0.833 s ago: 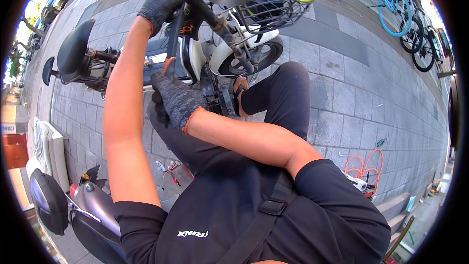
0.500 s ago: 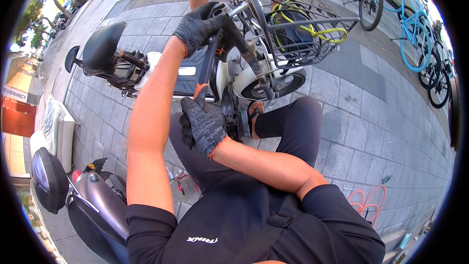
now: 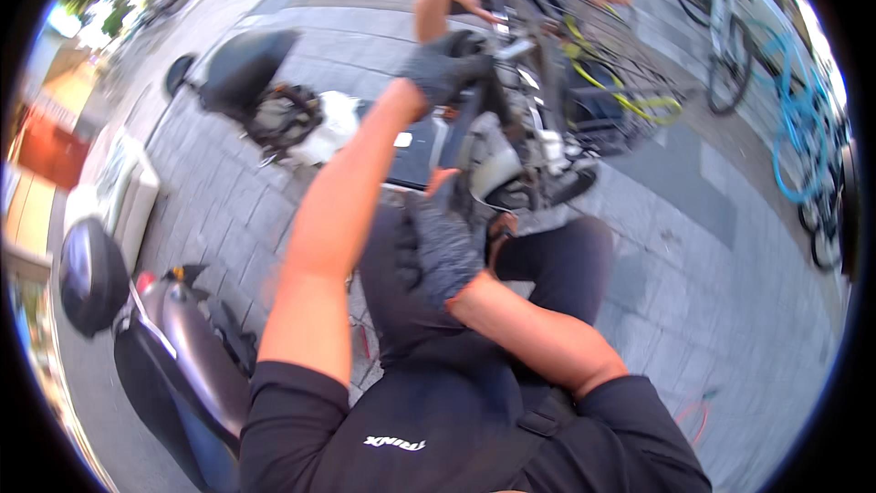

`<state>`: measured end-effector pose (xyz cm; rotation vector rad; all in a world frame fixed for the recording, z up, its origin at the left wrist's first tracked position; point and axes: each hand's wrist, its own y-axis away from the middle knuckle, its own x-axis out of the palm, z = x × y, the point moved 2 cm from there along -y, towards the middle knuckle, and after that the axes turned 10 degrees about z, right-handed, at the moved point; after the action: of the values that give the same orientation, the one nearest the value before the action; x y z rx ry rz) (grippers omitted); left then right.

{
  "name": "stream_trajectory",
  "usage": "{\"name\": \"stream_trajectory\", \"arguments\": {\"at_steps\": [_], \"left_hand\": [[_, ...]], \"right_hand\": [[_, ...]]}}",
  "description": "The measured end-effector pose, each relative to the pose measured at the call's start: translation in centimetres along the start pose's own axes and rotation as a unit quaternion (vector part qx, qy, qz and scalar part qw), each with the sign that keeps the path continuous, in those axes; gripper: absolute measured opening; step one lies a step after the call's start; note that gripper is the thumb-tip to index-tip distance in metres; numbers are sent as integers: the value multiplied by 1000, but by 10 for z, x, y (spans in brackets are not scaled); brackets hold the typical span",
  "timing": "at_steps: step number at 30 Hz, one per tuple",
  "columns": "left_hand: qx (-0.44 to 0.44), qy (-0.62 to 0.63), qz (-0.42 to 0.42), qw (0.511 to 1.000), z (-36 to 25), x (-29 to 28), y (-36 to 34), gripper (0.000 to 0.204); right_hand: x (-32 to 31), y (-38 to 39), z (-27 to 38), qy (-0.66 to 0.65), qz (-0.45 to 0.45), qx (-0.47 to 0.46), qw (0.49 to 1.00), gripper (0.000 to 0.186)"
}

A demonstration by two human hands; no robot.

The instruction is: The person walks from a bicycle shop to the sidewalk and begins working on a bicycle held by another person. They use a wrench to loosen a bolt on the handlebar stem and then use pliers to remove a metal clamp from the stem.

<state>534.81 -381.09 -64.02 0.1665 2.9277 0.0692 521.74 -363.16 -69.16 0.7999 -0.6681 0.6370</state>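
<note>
Up at the handlebar (image 3: 497,59), my gloved left hand (image 3: 438,73) wraps its fingers tight to steady the bike, while my right hand (image 3: 443,242), fingers curled, works lower on the frame (image 3: 511,164).

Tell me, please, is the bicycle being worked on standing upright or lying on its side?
Upright: the bicycle stands on the pavement, with the gloved left hand closed on its handlebar and its front basket level.

A scooter (image 3: 173,347) stands left of the person, the electric bike (image 3: 511,137) ahead, parked bicycles (image 3: 776,100) far right
</note>
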Motion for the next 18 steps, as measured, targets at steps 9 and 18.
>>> {"name": "stream_trajectory", "arguments": {"at_steps": [9, 18], "left_hand": [[30, -487, -232, 841, -19, -103, 32, 72], [-168, -617, -377, 670, 21, -257, 70, 57]], "right_hand": [[20, -10, 13, -86, 34, 81, 992, 26], [20, -1, 13, -102, 33, 91, 990, 25]]}}
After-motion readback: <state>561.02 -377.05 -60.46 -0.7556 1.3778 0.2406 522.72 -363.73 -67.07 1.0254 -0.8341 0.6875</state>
